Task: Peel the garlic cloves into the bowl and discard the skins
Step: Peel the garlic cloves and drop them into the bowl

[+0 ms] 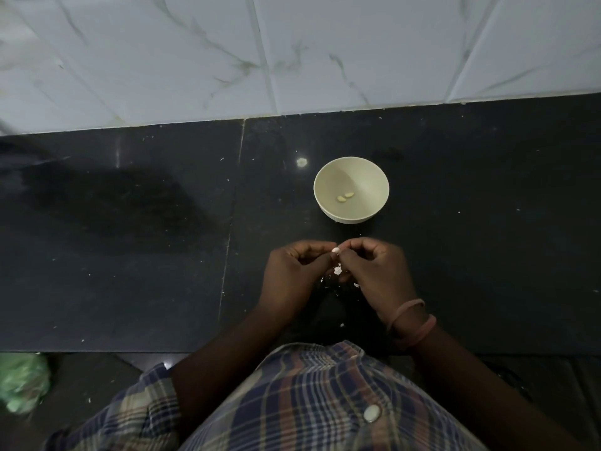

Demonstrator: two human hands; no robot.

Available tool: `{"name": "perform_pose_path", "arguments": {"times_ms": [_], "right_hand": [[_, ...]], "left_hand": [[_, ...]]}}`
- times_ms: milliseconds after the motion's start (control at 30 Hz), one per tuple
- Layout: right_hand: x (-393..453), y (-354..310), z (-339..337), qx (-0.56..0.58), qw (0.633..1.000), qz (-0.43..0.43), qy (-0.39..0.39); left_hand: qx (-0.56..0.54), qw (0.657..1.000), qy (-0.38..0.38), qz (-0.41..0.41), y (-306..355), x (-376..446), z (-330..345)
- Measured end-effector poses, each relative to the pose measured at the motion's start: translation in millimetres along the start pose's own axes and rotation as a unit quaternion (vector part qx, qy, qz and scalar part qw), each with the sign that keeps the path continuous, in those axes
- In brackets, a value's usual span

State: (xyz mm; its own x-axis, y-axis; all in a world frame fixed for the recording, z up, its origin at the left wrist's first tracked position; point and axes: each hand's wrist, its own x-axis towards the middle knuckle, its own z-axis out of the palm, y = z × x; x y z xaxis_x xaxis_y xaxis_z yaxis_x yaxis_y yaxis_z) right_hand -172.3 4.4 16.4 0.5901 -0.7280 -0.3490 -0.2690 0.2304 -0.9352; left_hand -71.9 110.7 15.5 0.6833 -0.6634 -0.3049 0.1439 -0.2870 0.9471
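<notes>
**Garlic clove pinched between both hands, just short of the bowl**

Garlic clove (334,250) shows as a small pale, whitish nub, only its tip peeping out where the two hands meet above the dark bench (130,255). It sits near the bowl (374,177), on the person's side of it and not touching it.

Two peeled cloves (344,196) lie side by side on the bottom of that cream-coloured bowl, yellowish and smooth, a shade darker than the one in the hands.

Both hands are closed in tight. The left hand (292,275) has its fingers curled inward, thumb and forefinger pinching the clove from its side. The right hand (380,271) is curled the same way, its fingertips nipping the clove from the other side, so the two hands press knuckle to knuckle around it. Two pinkish bands (413,323) circle the right wrist.

Scraps of white skin (338,271) show just beneath the fingers; in this dim light it is hard to say whether they hang from the clove or lie on the bench below. Smaller flecks are scattered over the dark stone nearby.

Most of the clove is covered by the fingers, so how much skin remains on it cannot be made out. A checked shirt (292,402) fills the lower edge, and a blurred green shape (22,382) is cut off at the left. Pale marbled tiles (195,53) rise behind the bench.
</notes>
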Motion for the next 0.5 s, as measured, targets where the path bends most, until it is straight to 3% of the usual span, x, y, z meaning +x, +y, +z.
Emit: {"name": "perform_pose_path", "arguments": {"times_ms": [233, 500], "right_hand": [[-1, 2, -4, -0.001, 0.999, 0.005, -0.048], [-1, 2, -4, 0.001, 0.997, -0.008, -0.071]], "left_hand": [[0.075, 0.993, -0.01, 0.086, 5, -3, -6], [0.099, 0.99, -0.038, 0.095, 10, 4, -12]]}}
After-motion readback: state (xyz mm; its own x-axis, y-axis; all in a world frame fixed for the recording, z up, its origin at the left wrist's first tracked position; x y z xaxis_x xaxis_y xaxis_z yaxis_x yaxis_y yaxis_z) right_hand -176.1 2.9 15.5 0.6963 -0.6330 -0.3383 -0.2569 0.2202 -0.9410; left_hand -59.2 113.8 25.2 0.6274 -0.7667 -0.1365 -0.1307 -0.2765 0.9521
